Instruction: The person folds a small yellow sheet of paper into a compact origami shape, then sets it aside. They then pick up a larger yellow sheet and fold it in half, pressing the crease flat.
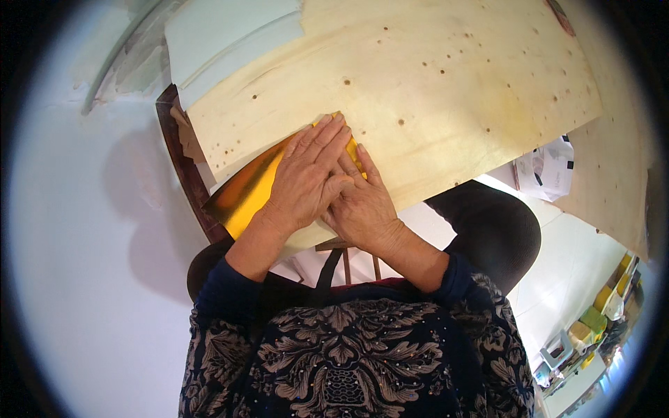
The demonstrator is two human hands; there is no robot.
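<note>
A sheet of shiny gold foil paper (252,196) lies at the near left edge of a pale plywood board (446,97). My left hand (306,171) rests flat on the gold sheet, its fingers stretched toward the far right. Beside it, my right hand (362,198) is also laid down, with fingers extended and partly under my left hand. Both hands touch each other near the sheet's right end. Part of the sheet is hidden beneath them, and a corner of it shows past my fingertips. No tool is visible in either hand.
Pale sheets (237,42) lie at the board's far left. A dark wooden edge (182,160) runs down the left side, next to a white wall (104,230). A white printed bag (547,171) is under the board's right side. Assorted boxes (592,320) stand at lower right.
</note>
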